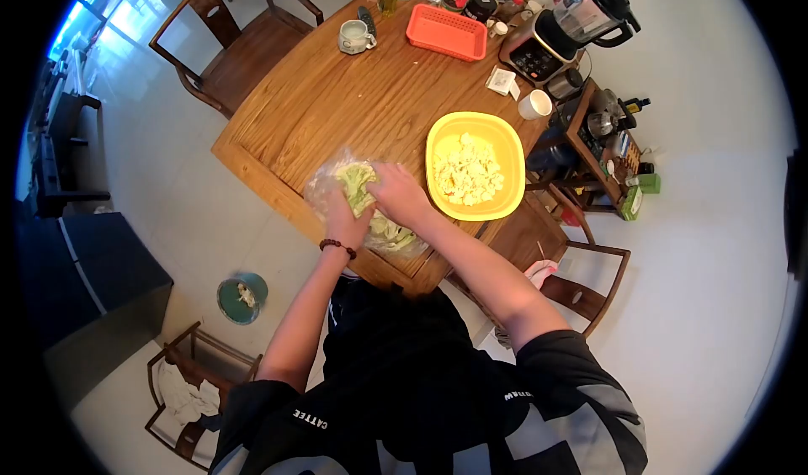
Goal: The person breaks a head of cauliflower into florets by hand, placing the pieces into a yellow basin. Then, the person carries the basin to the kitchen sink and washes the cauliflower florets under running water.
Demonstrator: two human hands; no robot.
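Note:
Near the table's front edge, my left hand [345,217] and my right hand [399,194] are closed around a piece of cauliflower [357,184], pale green and turned stem side up. My left hand, with a dark beaded bracelet on its wrist, grips from below left; my right hand grips from the right. Under both hands lies a clear plastic bag [320,184] with pale green leaves or stems [396,236] on it. To the right of my right hand stands a yellow basin [434,157] holding many small cauliflower florets [468,172]. Some fingertips are hidden behind the cauliflower.
On the wooden table [328,105] stand a red plastic basket [446,32], a grey mug [355,37], a white cup [535,105], a blender [562,36] and several bottles. A green bin [242,298] is on the floor at left. Wooden chairs [244,42] surround the table.

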